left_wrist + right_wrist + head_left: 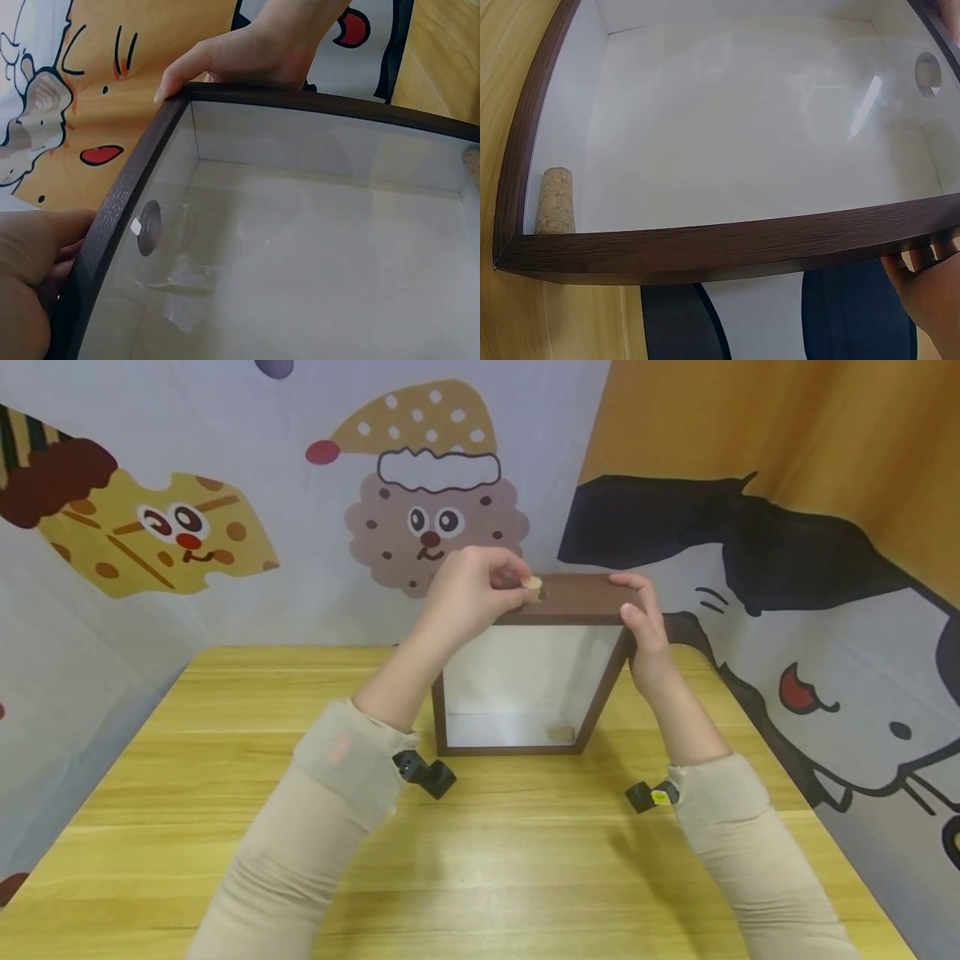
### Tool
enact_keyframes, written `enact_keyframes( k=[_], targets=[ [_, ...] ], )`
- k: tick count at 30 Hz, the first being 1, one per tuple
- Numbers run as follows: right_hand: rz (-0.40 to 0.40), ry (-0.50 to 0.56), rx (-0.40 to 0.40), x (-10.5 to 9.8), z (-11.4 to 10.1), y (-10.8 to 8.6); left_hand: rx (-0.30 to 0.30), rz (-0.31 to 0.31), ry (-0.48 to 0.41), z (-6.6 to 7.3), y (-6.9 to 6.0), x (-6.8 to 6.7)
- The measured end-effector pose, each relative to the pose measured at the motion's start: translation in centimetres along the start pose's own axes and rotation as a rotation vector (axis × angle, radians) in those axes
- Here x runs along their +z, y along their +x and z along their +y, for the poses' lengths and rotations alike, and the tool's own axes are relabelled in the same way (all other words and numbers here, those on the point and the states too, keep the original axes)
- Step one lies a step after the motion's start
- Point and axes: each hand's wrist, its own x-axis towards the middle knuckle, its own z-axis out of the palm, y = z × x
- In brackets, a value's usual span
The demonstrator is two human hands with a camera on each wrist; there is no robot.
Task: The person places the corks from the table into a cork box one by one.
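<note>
A dark brown box frame (577, 597) with a clear front stands upright on the table. Between thumb and fingers, my left hand (476, 589) pinches a small cork (533, 587) at the frame's top, beside a round hole (543, 596). My right hand (647, 631) grips the top right corner. Inside, another cork (556, 201) rests at the bottom in the right wrist view. The hole (149, 228) shows from inside in the left wrist view, where the pinched cork is hidden.
The frame stands toward the back of the yellow wooden table (480, 860). Behind it hangs a white cloth (285, 602) with cartoon figures, and an orange part (825, 435) lies at the right.
</note>
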Motion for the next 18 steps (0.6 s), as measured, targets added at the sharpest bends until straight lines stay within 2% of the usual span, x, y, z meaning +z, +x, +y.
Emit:
enact_keyframes(
  k=[4, 11, 15, 18],
  targets=[
    [-0.002, -0.014, 0.000, -0.1, 0.0, -0.1, 0.019, -0.002, -0.005, -0.1, -0.1, 0.0],
    [0.001, -0.023, 0.008, -0.3, 0.1, -0.1, 0.035, 0.007, -0.080, -0.1, -0.6, -0.1],
    [-0.004, -0.018, 0.000, -0.3, 0.1, -0.1, 0.066, 0.008, -0.125, 0.0, -1.6, -0.5],
    [-0.010, -0.010, -0.005, -0.2, 0.0, -0.1, 0.092, 0.013, -0.147, 0.1, -2.9, -1.1]
  ],
)
